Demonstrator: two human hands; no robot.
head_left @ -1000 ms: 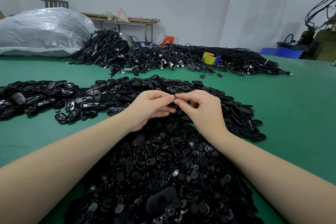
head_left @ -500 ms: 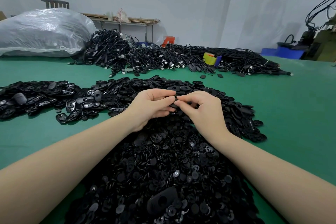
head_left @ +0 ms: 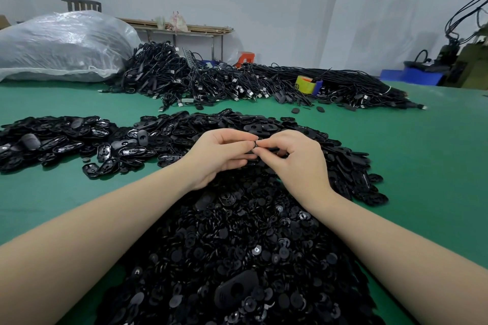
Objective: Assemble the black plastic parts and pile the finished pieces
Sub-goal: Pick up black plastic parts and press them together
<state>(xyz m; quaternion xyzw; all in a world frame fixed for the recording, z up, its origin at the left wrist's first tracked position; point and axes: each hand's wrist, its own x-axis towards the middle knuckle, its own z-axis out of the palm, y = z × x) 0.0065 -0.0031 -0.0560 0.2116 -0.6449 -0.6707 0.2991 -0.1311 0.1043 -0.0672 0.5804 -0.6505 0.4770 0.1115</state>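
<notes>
- The left hand (head_left: 220, 157) and the right hand (head_left: 298, 159) meet fingertip to fingertip above the heap of loose parts (head_left: 237, 245) on the green worktop (head_left: 422, 166). Both have their fingers curled, pinching a small black part (head_left: 255, 145) between them. The piece is mostly hidden by the fingers, so its shape cannot be told.
- Judged from this, one piece is in the middle of being fitted together and is not yet laid down.
- A flatter spread of oval shells (head_left: 60, 140) lies well off to the left of the left hand. It may be the pile of finished pieces, though that is only a guess. More shells (head_left: 264, 126) lie just beyond both hands.
- The heap under the wrists is very large, so by far the greater part of the work looks to be left.
- Against the earlier frames little differs: the hands stay together in the same spot over the heap, the fingertips have only shifted slightly on the part, and the piles around them look unchanged.
- Far beyond the hands lie bundles of black cables (head_left: 237, 82) and a big plastic bag (head_left: 63, 47).
</notes>
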